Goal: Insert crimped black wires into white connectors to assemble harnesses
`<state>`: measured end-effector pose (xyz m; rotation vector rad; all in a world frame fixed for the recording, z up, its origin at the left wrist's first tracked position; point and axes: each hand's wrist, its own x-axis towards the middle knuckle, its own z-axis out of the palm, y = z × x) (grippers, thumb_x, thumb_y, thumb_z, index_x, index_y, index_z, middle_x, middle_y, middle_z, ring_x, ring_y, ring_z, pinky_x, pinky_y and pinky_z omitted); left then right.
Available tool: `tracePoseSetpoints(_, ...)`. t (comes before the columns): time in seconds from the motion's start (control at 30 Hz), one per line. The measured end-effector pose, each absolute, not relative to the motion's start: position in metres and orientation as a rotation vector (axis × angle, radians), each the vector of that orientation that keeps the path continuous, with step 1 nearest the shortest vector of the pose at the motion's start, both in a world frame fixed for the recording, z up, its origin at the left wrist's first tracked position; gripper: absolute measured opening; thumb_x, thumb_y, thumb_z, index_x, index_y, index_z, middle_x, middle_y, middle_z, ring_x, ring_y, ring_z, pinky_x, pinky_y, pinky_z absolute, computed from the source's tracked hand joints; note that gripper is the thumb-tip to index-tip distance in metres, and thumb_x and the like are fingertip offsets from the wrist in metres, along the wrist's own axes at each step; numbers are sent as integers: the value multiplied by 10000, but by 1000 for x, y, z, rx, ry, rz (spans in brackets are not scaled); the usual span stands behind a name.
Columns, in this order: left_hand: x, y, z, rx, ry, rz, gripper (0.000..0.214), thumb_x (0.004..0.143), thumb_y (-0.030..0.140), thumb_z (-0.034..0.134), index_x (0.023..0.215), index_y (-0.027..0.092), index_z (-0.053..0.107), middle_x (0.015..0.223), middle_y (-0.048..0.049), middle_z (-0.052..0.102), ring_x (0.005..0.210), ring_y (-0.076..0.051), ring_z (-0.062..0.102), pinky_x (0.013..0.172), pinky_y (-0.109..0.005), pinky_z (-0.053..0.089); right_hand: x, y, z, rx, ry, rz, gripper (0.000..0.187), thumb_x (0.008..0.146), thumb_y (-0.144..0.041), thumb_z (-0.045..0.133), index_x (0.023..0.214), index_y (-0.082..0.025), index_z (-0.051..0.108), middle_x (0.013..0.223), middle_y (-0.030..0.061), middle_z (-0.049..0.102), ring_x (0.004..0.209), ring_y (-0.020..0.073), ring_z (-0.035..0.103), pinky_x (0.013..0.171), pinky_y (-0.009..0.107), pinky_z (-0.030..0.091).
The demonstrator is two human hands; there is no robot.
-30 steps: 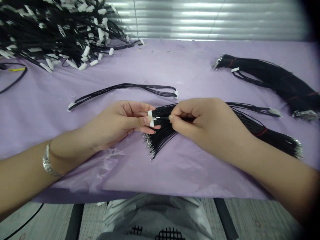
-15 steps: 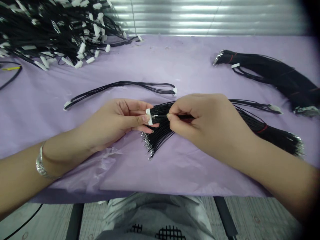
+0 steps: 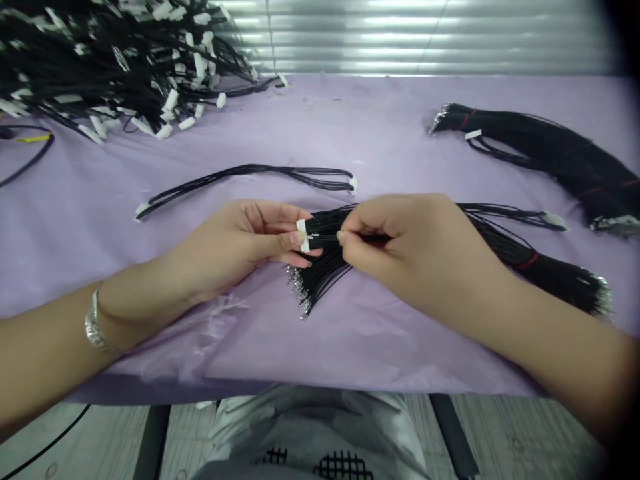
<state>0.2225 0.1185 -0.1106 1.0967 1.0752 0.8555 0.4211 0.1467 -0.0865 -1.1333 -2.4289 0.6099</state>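
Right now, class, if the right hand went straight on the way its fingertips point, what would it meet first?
Probably the white connector held in the left hand, though depth along that line is unclear.

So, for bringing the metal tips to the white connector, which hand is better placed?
Probably the right hand: it pinches the black wires behind their metal tips, which point toward the white connector. The left hand is occupied with holding that connector.
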Motion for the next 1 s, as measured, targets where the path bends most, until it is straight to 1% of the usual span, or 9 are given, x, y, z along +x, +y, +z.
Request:
tracePoseSetpoints(0.2, 222, 119, -111, 1103, 1079, 849, 151, 788, 148, 674, 930, 170, 722, 929, -49, 721, 833, -141, 681, 726, -191, 561, 420, 148, -87, -1172, -2399, 645, 190, 761, -194, 514, 600, -159, 608, 528, -31, 539, 482, 66, 423, 510, 249, 283)
tracePoseSetpoints(0.4, 223, 119, -112, 1129, 1078, 865, 144, 779, 169, 689, 916, 186, 729, 925, -38, 721, 834, -146, 682, 720, -199, 565, 422, 148, -88, -1079, -2404, 678, 183, 762, -187, 512, 603, -162, 599, 548, -28, 552, 488, 66, 441, 478, 245, 264)
tracePoseSetpoints(0.6, 223, 118, -112, 1165, 1107, 867, 145, 783, 180, 689, 923, 189, 726, 901, -28, 728, 822, -144, 686, 711, -191, 565, 422, 147, -87, -1087, -2400, 701, 207, 778, -209, 513, 606, -160, 616, 546, -31, 558, 480, 62, 450, 463, 248, 258)
tracePoseSetpoints(0.8, 224, 117, -114, 1183, 1115, 880, 175, 768, 205, 708, 941, 207, 730, 915, -24, 733, 781, -142, 690, 706, -209, 575, 422, 148, -89, -1099, -2436, 635, 198, 780, -187, 512, 622, -158, 629, 546, -31, 554, 501, 64, 441, 500, 241, 278)
tracePoseSetpoints(0.93, 224, 117, -113, 1152, 1119, 896, 172, 761, 194, 713, 932, 187, 731, 892, -27, 728, 779, -141, 687, 703, -206, 577, 422, 148, -91, -1061, -2448, 609, 193, 791, -181, 514, 631, -156, 620, 565, -29, 562, 518, 67, 447, 521, 234, 292)
tracePoseSetpoints(1.0, 224, 118, -112, 1115, 1130, 892, 168, 756, 173, 713, 924, 168, 724, 889, -30, 723, 765, -133, 684, 698, -202, 576, 422, 147, -92, -1034, -2434, 575, 160, 796, -194, 532, 679, -155, 634, 609, -23, 586, 549, 72, 469, 546, 229, 314)
